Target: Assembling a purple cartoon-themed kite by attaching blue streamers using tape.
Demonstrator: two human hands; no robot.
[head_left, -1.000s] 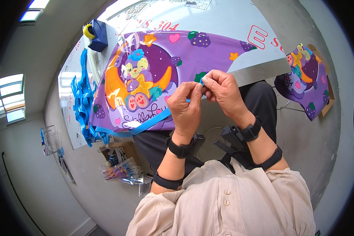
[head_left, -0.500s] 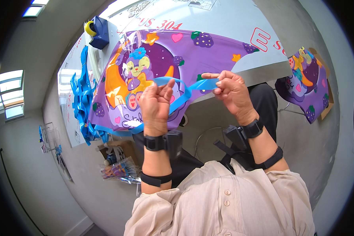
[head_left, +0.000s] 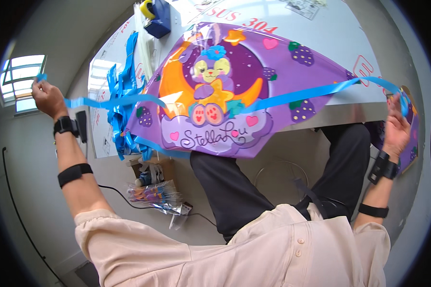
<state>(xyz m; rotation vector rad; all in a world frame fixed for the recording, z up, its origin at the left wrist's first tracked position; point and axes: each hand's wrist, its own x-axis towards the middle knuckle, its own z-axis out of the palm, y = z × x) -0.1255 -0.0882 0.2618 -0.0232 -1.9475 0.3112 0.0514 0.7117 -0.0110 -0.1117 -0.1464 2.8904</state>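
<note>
Blue ribbon (head_left: 316, 93) stretched wide, running in the air over the purple sheet (head_left: 225, 126), its middle stretch hard to make out! Out beyond the sheet's left side, the left hand (head_left: 49, 98) is pinched closed on a blue end. Past the sheet's right corner, the right hand (head_left: 396, 131) has fingers raised close together, ribbon looping at the tips; how firmly it grips, can't tell. A ribbon bundle (head_left: 122, 125) lies left of the sheet, a tape dispenser (head_left: 159, 21) beyond its upper left, all on the pale worktop (head_left: 340, 28).
</note>
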